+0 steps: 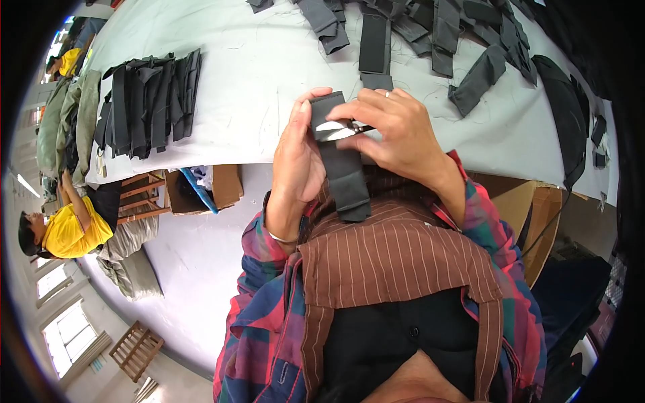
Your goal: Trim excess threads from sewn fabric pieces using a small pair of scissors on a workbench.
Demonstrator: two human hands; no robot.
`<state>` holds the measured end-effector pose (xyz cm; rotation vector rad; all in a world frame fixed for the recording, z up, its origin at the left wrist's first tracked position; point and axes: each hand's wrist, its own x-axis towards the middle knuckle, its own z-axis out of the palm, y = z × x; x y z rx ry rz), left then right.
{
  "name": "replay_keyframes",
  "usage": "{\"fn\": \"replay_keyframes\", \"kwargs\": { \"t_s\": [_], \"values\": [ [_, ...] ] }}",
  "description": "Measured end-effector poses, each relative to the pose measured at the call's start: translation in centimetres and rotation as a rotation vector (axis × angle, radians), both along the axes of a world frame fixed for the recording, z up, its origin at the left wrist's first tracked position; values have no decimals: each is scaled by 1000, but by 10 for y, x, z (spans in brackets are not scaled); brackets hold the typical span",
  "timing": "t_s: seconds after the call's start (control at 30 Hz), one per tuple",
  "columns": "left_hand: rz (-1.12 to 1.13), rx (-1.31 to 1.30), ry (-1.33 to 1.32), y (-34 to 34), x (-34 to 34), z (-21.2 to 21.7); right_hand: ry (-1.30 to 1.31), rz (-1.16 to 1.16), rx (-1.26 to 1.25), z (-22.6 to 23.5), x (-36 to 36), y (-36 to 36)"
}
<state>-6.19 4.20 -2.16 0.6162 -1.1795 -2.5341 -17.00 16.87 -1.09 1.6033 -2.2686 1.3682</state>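
Observation:
A dark grey fabric strip (347, 176) hangs from my left hand (297, 148), whose thumb and fingers pinch its upper part near the table's front edge. In my right hand (396, 127) is a pair of small thread snips (334, 129), gripped between thumb and fingers. Their pale blades lie across the strip, pointing left toward my left thumb. The blades look parted. Whether a thread lies between them is too small to tell. The lower end of the strip dangles in front of my brown striped apron (396, 262).
Many loose dark strips (433, 33) lie scattered over the far side of the white-covered table (242, 87). A neat row of similar strips (151, 101) sits at the left. Cardboard boxes (227, 185) stand below the table. A person in yellow (77, 225) works at the left.

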Motion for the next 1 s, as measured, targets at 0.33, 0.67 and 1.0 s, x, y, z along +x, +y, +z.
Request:
{"fn": "replay_keyframes", "kwargs": {
  "t_s": [0.33,0.67,1.0],
  "values": [
    [-194,249,61,3,4,-13,-529,-114,-123,-13,-28,-27],
    [-270,95,-77,-10,27,-15,-1363,221,-397,7,0,0],
    [-107,-742,18,5,44,21,-1500,182,-84,-14,42,14]
  ]
}}
